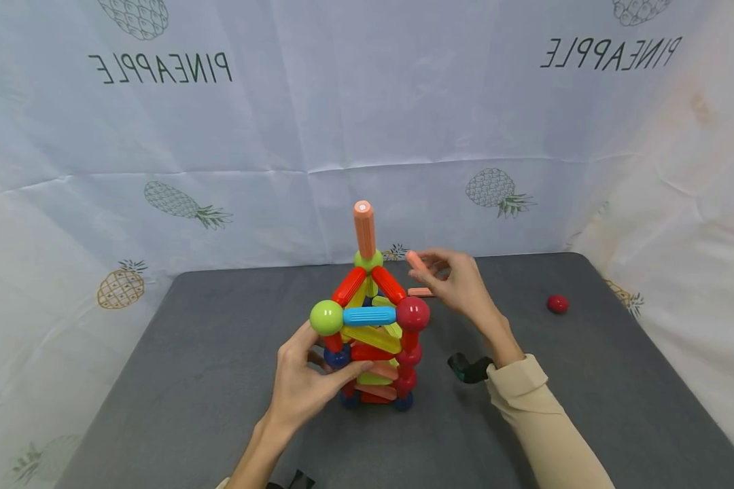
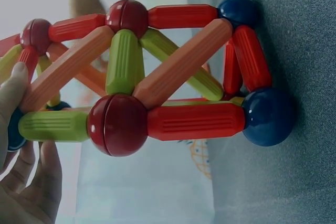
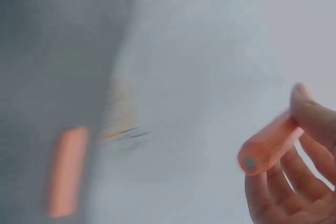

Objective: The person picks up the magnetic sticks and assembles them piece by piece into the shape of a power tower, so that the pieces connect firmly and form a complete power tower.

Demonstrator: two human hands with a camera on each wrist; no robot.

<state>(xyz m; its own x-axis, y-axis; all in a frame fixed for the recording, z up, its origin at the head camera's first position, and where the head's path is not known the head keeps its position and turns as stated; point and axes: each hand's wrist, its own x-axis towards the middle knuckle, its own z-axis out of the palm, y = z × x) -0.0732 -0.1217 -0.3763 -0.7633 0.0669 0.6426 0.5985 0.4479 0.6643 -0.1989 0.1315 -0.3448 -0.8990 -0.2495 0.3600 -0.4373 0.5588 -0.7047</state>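
Observation:
A tower of magnetic rods and balls (image 1: 370, 316) stands on the dark table, topped by an upright orange rod (image 1: 364, 231) on a green ball. My left hand (image 1: 306, 380) grips the tower's left side at mid height, thumb across the front and fingers around a blue ball (image 1: 337, 357). In the left wrist view, red, green and orange rods (image 2: 197, 121) join dark red and blue balls (image 2: 269, 116) down to the table. To the right of the tower's top, my right hand (image 1: 455, 278) pinches another orange rod (image 3: 270, 142) between thumb and fingers, apart from the tower.
A loose orange rod (image 1: 421, 292) lies on the table (image 1: 220, 380) behind the tower. Farther right lies a red ball (image 1: 558, 303). A pineapple-print cloth (image 1: 355, 122) hangs behind the table. A black strap (image 1: 469, 369) sits at my right wrist.

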